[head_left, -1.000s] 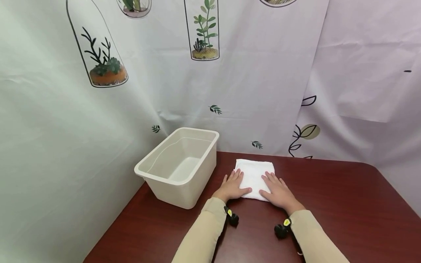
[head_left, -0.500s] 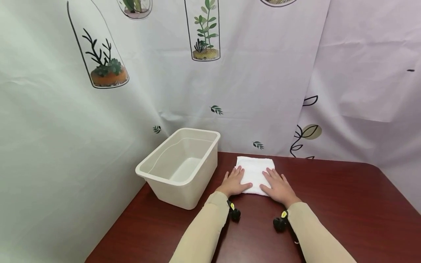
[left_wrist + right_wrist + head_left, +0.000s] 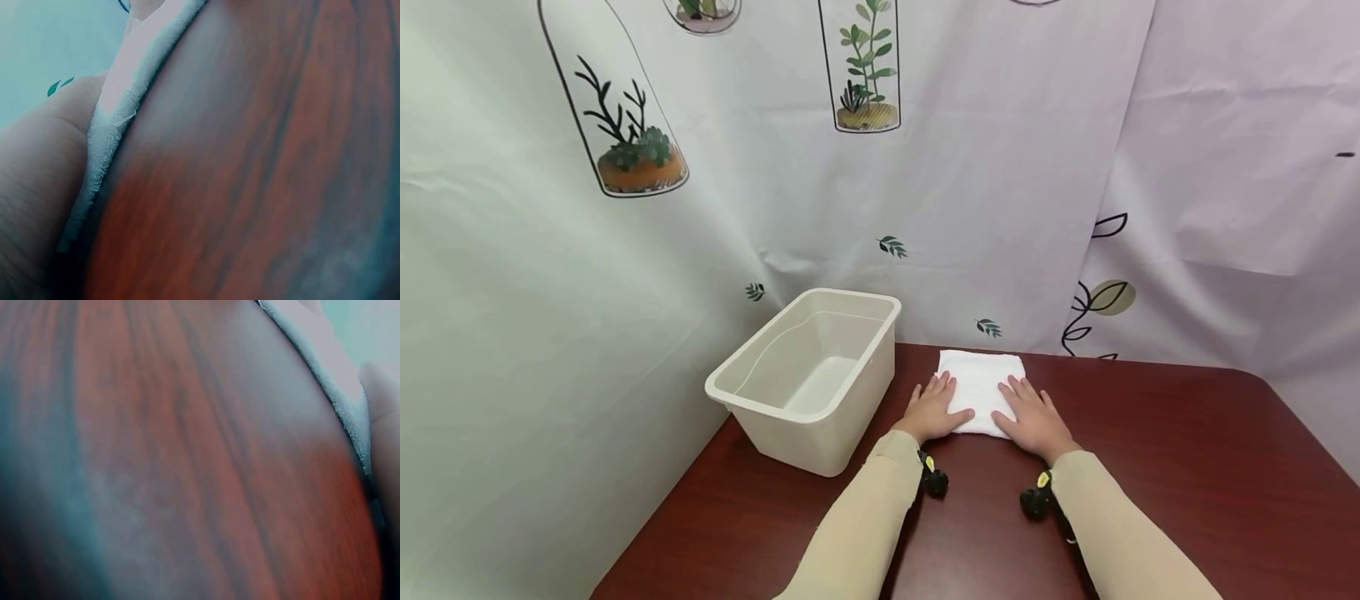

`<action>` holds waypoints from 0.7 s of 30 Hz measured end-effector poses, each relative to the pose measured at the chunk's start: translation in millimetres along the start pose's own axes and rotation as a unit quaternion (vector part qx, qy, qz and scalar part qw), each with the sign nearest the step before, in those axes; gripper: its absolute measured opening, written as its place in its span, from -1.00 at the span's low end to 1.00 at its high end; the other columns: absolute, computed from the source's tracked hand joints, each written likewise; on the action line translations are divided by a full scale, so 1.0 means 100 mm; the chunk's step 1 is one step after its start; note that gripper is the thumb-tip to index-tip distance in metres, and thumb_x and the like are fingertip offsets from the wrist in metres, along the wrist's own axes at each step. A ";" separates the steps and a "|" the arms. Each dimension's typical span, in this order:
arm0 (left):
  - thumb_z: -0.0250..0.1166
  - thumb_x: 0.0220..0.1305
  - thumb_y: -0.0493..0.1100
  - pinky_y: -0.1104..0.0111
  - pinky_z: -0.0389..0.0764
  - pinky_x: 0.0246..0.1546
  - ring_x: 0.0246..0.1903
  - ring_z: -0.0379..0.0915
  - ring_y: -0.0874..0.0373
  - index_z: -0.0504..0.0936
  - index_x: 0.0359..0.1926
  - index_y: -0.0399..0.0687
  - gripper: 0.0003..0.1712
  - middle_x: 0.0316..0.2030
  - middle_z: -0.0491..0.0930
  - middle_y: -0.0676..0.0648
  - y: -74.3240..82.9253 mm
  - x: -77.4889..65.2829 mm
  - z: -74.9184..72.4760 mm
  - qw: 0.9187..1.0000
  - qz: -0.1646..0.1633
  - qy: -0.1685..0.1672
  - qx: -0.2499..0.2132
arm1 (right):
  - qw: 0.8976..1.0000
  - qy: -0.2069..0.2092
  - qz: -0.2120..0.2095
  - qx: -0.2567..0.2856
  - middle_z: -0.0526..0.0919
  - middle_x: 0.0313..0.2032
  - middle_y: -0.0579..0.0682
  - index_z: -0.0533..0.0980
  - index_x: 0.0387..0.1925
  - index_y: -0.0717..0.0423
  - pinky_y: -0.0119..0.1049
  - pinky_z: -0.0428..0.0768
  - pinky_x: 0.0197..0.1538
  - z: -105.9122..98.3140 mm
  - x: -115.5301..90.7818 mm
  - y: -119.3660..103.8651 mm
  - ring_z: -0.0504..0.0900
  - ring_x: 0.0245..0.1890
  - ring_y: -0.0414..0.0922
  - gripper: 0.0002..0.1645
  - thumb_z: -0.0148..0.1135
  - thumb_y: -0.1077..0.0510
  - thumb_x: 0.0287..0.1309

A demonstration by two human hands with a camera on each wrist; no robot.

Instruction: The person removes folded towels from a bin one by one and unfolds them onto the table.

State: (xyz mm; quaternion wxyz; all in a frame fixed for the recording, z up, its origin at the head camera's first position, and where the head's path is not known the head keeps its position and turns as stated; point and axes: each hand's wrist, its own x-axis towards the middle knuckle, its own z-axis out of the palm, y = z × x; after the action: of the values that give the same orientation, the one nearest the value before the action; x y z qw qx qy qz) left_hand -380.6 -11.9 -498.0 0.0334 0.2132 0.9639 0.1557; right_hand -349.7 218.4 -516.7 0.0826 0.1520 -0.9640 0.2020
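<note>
Two bare hands on a cloth. A white, squarish, apparently folded cloth (image 3: 977, 390) of fuzzy, towel-like fabric is lying flat on the dark red-brown, wood-grained worktop (image 3: 1180, 467), near its far edge and to the right of a cream, rectangular, round-cornered tub (image 3: 797, 442), apparently of plastic. The left hand (image 3: 931, 412) is resting palm down over the cloth's left side, the right hand (image 3: 1033, 423) over its right side; the thumbs are pointing inward, apart, above the near edge. Each grip is lying wide, fingers straight and spread, closing round nothing. Both wrist views are showing the cloth's thick, napped edge beside the hand.

Handling, as judged by look: the cloth is appearing light, soft and limp, with little risk of breaking or slipping from the fingers, though loose layers may be sliding apart under a shallow pinch. The opposite side edges are offering the best hold, with thumbs above and fingers beneath every layer
</note>
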 end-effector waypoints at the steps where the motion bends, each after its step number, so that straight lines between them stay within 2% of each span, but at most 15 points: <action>1: -0.05 0.43 0.42 0.01 -0.18 0.53 0.58 -0.27 0.04 0.02 0.61 -0.08 -0.02 0.61 -0.10 -0.06 -0.01 -0.01 0.00 1.000 0.002 0.010 -0.008 | 1.000 0.002 0.001 0.009 0.08 0.53 0.30 0.21 0.51 0.22 0.36 -0.08 0.45 0.00 0.01 0.00 -0.03 0.53 0.29 -0.10 -0.01 -0.30 0.42; 3: -0.01 0.47 0.33 0.03 -0.12 0.53 0.58 -0.20 0.02 0.04 0.60 -0.13 -0.07 0.60 -0.06 -0.10 -0.05 -0.04 0.00 0.997 0.005 0.044 -0.058 | 0.998 0.013 0.013 0.057 0.05 0.53 0.33 0.18 0.52 0.25 0.33 -0.05 0.46 -0.03 0.04 0.01 -0.02 0.53 0.30 -0.10 0.07 -0.24 0.41; 5: 0.02 0.51 0.19 0.06 -0.03 0.52 0.56 -0.11 -0.01 0.07 0.58 -0.19 -0.16 0.58 0.01 -0.16 -0.10 -0.07 0.01 0.986 0.000 0.093 -0.138 | 0.991 0.027 0.044 0.120 0.01 0.53 0.35 0.10 0.53 0.28 0.28 -0.01 0.48 -0.07 0.07 0.03 -0.03 0.53 0.30 -0.10 0.14 -0.13 0.41; 6: 0.03 0.53 0.13 0.07 0.01 0.51 0.55 -0.06 -0.02 0.10 0.57 -0.19 -0.21 0.56 0.05 -0.16 -0.13 -0.09 0.02 0.975 -0.007 0.117 -0.189 | 0.984 0.033 0.066 0.163 -0.01 0.54 0.36 0.05 0.55 0.30 0.25 0.02 0.48 -0.10 0.08 0.03 -0.02 0.53 0.29 -0.10 0.16 -0.06 0.42; 7: 0.04 0.55 0.07 0.07 0.07 0.50 0.53 0.00 -0.04 0.14 0.56 -0.20 -0.26 0.54 0.11 -0.18 -0.16 -0.11 0.02 0.959 -0.012 0.140 -0.245 | 0.973 0.039 0.089 0.209 -0.02 0.54 0.36 0.01 0.56 0.31 0.22 0.06 0.48 -0.14 0.10 0.03 -0.01 0.53 0.29 -0.10 0.16 0.01 0.42; 9: 0.04 0.57 -0.01 0.07 0.14 0.47 0.50 0.08 -0.08 0.19 0.54 -0.19 -0.34 0.51 0.19 -0.21 -0.23 -0.17 0.01 0.919 -0.024 0.174 -0.352 | 0.944 0.052 0.140 0.294 -0.02 0.53 0.37 -0.09 0.57 0.30 0.17 0.14 0.47 -0.20 0.13 0.03 0.04 0.52 0.28 -0.09 0.14 0.11 0.43; 10: 0.03 0.58 -0.03 0.05 0.17 0.46 0.48 0.11 -0.11 0.22 0.53 -0.18 -0.36 0.49 0.23 -0.22 -0.25 -0.21 0.00 0.903 -0.029 0.185 -0.386 | 0.928 0.057 0.164 0.330 -0.01 0.53 0.37 -0.12 0.58 0.28 0.15 0.17 0.46 -0.23 0.14 0.03 0.06 0.52 0.28 -0.09 0.12 0.14 0.44; 11: 0.02 0.59 -0.03 0.03 0.19 0.44 0.47 0.14 -0.13 0.24 0.53 -0.17 -0.38 0.47 0.25 -0.23 -0.28 -0.25 -0.02 0.892 -0.034 0.189 -0.410 | 0.909 0.063 0.187 0.367 0.01 0.53 0.37 -0.13 0.59 0.26 0.13 0.20 0.45 -0.25 0.16 0.03 0.09 0.51 0.26 -0.09 0.11 0.16 0.45; 12: 0.00 0.60 -0.03 0.03 0.21 0.44 0.46 0.16 -0.13 0.25 0.52 -0.15 -0.39 0.46 0.27 -0.23 -0.30 -0.29 -0.03 0.884 -0.037 0.191 -0.426 | 0.889 0.068 0.206 0.403 0.03 0.53 0.36 -0.15 0.59 0.24 0.09 0.23 0.45 -0.26 0.16 0.03 0.12 0.51 0.24 -0.09 0.10 0.18 0.45; 13: -0.01 0.60 -0.03 0.02 0.21 0.44 0.46 0.17 -0.13 0.25 0.52 -0.16 -0.40 0.46 0.28 -0.23 -0.32 -0.33 -0.04 0.879 -0.036 0.191 -0.434 | 0.870 0.072 0.221 0.436 0.05 0.52 0.36 -0.16 0.60 0.23 0.08 0.24 0.45 -0.28 0.17 0.03 0.14 0.50 0.22 -0.10 0.08 0.18 0.46; 14: -0.02 0.60 -0.03 0.03 0.19 0.44 0.46 0.16 -0.13 0.25 0.52 -0.16 -0.40 0.46 0.28 -0.22 -0.34 -0.36 -0.04 0.879 -0.035 0.191 -0.435 | 0.852 0.075 0.233 0.463 0.06 0.52 0.36 -0.17 0.60 0.23 0.05 0.25 0.45 -0.28 0.18 0.03 0.16 0.50 0.21 -0.10 0.07 0.18 0.47; 16: -0.04 0.61 -0.05 0.03 0.18 0.45 0.46 0.16 -0.12 0.26 0.51 -0.20 -0.42 0.46 0.28 -0.21 -0.36 -0.42 -0.06 0.880 -0.027 0.192 -0.434 | 0.825 0.077 0.254 0.499 0.10 0.51 0.34 -0.16 0.60 0.22 0.01 0.26 0.45 -0.30 0.20 0.04 0.20 0.49 0.17 -0.12 0.06 0.17 0.49; 17: -0.05 0.62 -0.07 0.04 0.17 0.45 0.46 0.16 -0.12 0.26 0.51 -0.21 -0.42 0.47 0.27 -0.21 -0.37 -0.43 -0.06 0.877 -0.023 0.193 -0.439 | 0.815 0.077 0.260 0.512 0.10 0.51 0.33 -0.16 0.60 0.22 -0.01 0.27 0.44 -0.30 0.20 0.05 0.21 0.48 0.15 -0.12 0.05 0.17 0.49; 19: -0.08 0.63 -0.09 0.04 0.16 0.46 0.47 0.13 -0.11 0.22 0.52 -0.24 -0.42 0.49 0.24 -0.21 -0.38 -0.46 -0.06 0.865 -0.012 0.191 -0.464 | 0.804 0.077 0.266 0.526 0.13 0.51 0.33 -0.14 0.60 0.23 -0.02 0.29 0.43 -0.32 0.22 0.06 0.24 0.47 0.13 -0.14 0.05 0.17 0.50; 21: -0.10 0.63 -0.12 0.03 0.21 0.44 0.47 0.13 -0.15 0.19 0.52 -0.28 -0.42 0.49 0.22 -0.25 -0.38 -0.49 -0.06 0.851 -0.002 0.191 -0.490 | 0.807 0.086 0.270 0.519 0.19 0.49 0.31 -0.09 0.59 0.23 -0.02 0.33 0.41 -0.33 0.24 0.05 0.29 0.45 0.11 -0.16 0.07 0.17 0.49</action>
State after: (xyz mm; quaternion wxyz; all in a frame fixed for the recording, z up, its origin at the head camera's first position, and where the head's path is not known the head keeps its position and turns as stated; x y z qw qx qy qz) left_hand -352.8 -67.2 -504.2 -0.0504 0.1329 0.7508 0.6451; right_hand -371.2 230.3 -483.2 0.0158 -0.1122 -0.7067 0.6983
